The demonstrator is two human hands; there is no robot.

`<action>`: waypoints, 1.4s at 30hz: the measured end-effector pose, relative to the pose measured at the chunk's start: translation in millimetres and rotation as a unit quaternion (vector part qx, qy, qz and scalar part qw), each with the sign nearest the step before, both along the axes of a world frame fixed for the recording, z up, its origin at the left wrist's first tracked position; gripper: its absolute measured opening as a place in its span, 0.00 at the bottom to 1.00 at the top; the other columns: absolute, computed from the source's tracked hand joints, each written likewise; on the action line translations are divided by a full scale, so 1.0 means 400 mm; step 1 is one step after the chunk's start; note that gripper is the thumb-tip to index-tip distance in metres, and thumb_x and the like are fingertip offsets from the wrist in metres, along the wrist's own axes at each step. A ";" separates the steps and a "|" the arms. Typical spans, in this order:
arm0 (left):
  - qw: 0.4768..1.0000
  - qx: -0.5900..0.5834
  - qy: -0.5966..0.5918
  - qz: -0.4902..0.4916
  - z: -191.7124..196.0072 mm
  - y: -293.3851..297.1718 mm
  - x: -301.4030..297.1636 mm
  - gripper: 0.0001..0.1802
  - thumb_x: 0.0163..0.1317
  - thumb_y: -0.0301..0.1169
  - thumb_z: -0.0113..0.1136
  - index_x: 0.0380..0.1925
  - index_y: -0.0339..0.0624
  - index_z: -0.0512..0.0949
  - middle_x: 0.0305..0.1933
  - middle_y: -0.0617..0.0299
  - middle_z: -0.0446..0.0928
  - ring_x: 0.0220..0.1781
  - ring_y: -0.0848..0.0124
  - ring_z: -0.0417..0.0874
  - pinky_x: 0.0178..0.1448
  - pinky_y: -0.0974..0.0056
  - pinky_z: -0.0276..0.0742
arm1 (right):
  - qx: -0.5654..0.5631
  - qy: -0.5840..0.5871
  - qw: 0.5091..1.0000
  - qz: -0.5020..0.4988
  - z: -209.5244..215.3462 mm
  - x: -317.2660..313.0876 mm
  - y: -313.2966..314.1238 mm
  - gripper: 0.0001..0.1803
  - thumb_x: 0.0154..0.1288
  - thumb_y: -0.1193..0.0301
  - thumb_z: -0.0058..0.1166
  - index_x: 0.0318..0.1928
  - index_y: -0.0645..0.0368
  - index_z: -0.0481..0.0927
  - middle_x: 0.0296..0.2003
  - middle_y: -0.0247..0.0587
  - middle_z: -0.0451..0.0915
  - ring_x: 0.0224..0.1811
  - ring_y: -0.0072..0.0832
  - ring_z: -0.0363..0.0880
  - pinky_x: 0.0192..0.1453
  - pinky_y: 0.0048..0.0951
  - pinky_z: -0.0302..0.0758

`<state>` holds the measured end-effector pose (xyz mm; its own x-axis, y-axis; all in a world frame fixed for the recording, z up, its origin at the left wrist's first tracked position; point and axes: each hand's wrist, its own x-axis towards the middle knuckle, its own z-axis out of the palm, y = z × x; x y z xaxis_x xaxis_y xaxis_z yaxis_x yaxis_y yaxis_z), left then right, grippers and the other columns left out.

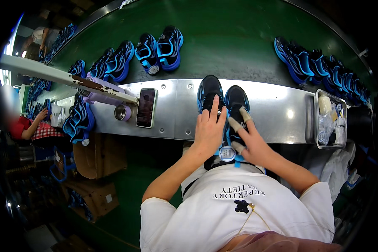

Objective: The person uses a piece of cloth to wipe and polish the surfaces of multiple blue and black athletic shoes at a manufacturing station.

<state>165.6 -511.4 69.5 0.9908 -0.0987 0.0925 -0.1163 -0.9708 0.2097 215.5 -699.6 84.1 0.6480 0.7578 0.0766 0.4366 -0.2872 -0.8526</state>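
Observation:
Two black and blue sneakers stand side by side at the front edge of the metal ledge, toes pointing away from me. My left hand (pixel 210 131) lies over the opening of the left sneaker (pixel 210 87), its index finger stretched along the laces and the other fingers closed about the collar. On the right sneaker (pixel 237 97), my right hand (pixel 252 140) grips the side and heel; pale covers wrap several of its fingertips. A round white tag (pixel 227 153) hangs at the heel end between my hands. The insides of both sneakers are mostly hidden.
Left on the ledge (pixel 277 113) lie a phone (pixel 146 108), a lilac cup (pixel 122 112) and a painted metal bar (pixel 67 77). A metal tray (pixel 332 119) of small bags stands right. More sneakers (pixel 120 62) line the green belt (pixel 231 38). Another person (pixel 33 128) works far left.

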 end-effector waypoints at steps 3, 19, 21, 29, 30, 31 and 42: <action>0.999 -0.033 0.009 0.017 0.008 -0.021 -0.003 0.37 0.44 0.19 0.58 0.62 0.32 0.68 0.74 0.38 0.52 0.49 0.50 0.69 0.54 0.52 0.67 | 0.004 0.101 0.995 -0.022 -0.008 0.028 0.014 0.37 0.62 0.72 0.56 0.70 0.63 0.58 0.69 0.71 0.48 0.73 0.64 0.49 0.73 0.47 0.56; 0.976 -0.095 -0.141 0.134 0.055 0.126 0.004 0.27 0.61 0.31 0.53 0.61 0.34 0.69 0.67 0.42 0.66 0.65 0.44 0.65 0.68 0.46 0.58 | -0.084 -0.028 0.995 0.050 0.024 0.096 -0.057 0.23 0.63 0.75 0.56 0.60 0.50 0.77 0.38 0.46 0.71 0.41 0.43 0.72 0.49 0.39 0.72; 0.951 -0.026 -0.140 0.275 -0.001 0.199 -0.038 0.31 0.62 0.31 0.52 0.66 0.34 0.63 0.68 0.43 0.65 0.69 0.45 0.60 0.70 0.43 0.51 | -0.058 0.030 0.998 0.018 0.031 0.088 -0.061 0.25 0.62 0.77 0.57 0.61 0.49 0.77 0.39 0.47 0.71 0.41 0.42 0.73 0.48 0.37 0.72; 0.889 -0.033 -0.001 0.456 -0.124 0.317 -0.105 0.37 0.58 0.29 0.51 0.68 0.30 0.55 0.65 0.37 0.66 0.72 0.42 0.54 0.72 0.41 0.44 | -0.058 0.009 0.998 0.021 0.015 0.089 -0.061 0.24 0.63 0.75 0.56 0.61 0.52 0.76 0.39 0.47 0.70 0.41 0.42 0.73 0.48 0.37 0.72; 0.891 -0.023 -0.048 0.451 -0.127 0.300 -0.089 0.30 0.58 0.26 0.49 0.63 0.30 0.64 0.60 0.39 0.72 0.69 0.46 0.62 0.71 0.46 0.53 | -0.057 0.007 0.998 0.025 0.011 0.090 -0.063 0.24 0.63 0.75 0.56 0.61 0.52 0.76 0.39 0.47 0.70 0.41 0.42 0.73 0.48 0.37 0.72; 0.891 -0.025 -0.049 0.452 -0.113 0.281 -0.065 0.30 0.58 0.26 0.49 0.63 0.30 0.64 0.60 0.39 0.72 0.69 0.46 0.62 0.71 0.46 0.53 | -0.064 0.005 0.998 0.023 0.008 0.090 -0.068 0.24 0.63 0.75 0.56 0.61 0.51 0.76 0.39 0.47 0.70 0.41 0.43 0.73 0.48 0.37 0.72; 0.944 -0.318 0.075 0.044 0.067 0.039 0.044 0.18 0.51 0.27 0.67 0.45 0.45 0.81 0.44 0.58 0.75 0.42 0.61 0.79 0.45 0.60 0.74 | -0.132 -0.054 0.989 -0.036 0.013 0.075 -0.062 0.21 0.58 0.76 0.61 0.54 0.50 0.81 0.33 0.45 0.71 0.37 0.42 0.74 0.40 0.37 0.72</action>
